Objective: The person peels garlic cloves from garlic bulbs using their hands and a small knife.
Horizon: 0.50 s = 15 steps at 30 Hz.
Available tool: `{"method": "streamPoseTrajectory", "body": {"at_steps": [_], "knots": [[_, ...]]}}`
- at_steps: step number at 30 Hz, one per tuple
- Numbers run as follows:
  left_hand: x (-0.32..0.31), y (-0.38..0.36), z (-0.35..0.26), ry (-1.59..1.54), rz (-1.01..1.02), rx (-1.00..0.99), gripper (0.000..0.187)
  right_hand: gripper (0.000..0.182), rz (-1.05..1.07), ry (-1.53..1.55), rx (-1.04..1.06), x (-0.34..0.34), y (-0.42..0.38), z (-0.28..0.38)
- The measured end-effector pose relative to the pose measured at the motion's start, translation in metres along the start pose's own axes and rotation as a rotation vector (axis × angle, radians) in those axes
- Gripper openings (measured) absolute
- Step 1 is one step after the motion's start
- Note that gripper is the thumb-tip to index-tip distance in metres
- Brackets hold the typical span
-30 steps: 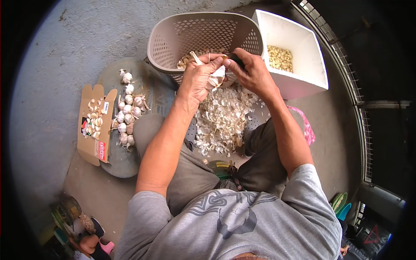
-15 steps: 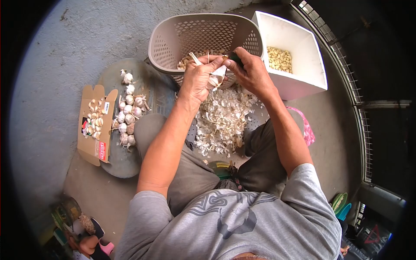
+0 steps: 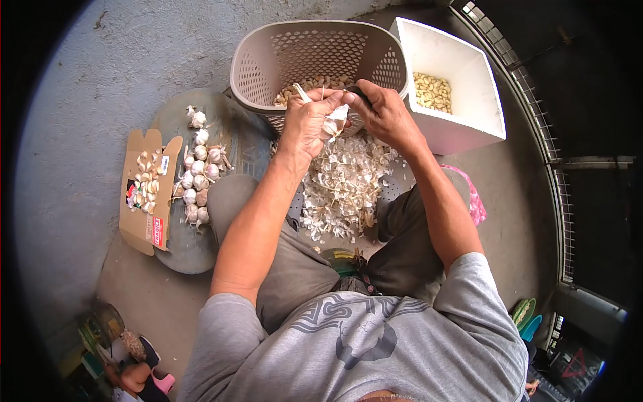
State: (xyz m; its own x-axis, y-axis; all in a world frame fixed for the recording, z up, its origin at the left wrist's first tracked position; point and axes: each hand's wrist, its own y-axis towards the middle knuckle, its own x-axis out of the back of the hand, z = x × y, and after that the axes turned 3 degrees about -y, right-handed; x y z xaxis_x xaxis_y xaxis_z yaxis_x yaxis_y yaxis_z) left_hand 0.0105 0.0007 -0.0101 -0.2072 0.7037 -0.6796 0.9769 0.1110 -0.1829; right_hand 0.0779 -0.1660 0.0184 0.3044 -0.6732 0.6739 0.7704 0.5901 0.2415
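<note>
A garlic bulb (image 3: 333,122) is held in front of the beige basket (image 3: 268,53), above a heap of papery skins (image 3: 345,184) lying on the floor between the knees. The fingers (image 3: 315,107) of the left hand (image 3: 307,124) are curled tightly around it. The right hand (image 3: 384,115) is closed on a dark-handled tool (image 3: 358,94), whose tip cannot be made out. Peeled cloves are seen in the white box (image 3: 469,87); whole bulbs (image 3: 195,177) are spread beside a cardboard box (image 3: 144,194).

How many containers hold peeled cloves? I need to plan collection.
2: the perforated basket behind the hands, and the white box right of it. Any cloves deeper inside are hidden.
</note>
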Motion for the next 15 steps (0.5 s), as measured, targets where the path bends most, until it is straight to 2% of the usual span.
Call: {"method": "streamPoseTrajectory", "body": {"at_steps": [7, 11, 14, 15], "knots": [[-0.001, -0.003, 0.006, 0.014, -0.084, -0.027, 0.014, 0.046, 0.009, 0.039, -0.023, -0.003, -0.001, 0.002], [-0.001, -0.006, 0.009, -0.014, -0.104, -0.02, 0.014, 0.039, 0.064, -0.075, -0.015, 0.006, -0.003, 0.011], [-0.003, -0.005, 0.011, -0.068, -0.147, -0.018, 0.013, 0.033, -0.009, -0.111, 0.166, 0.001, -0.007, 0.011], [-0.004, -0.005, 0.01, -0.101, -0.174, -0.008, 0.012, 0.031, 0.003, -0.119, 0.152, 0.001, -0.007, 0.012]]}}
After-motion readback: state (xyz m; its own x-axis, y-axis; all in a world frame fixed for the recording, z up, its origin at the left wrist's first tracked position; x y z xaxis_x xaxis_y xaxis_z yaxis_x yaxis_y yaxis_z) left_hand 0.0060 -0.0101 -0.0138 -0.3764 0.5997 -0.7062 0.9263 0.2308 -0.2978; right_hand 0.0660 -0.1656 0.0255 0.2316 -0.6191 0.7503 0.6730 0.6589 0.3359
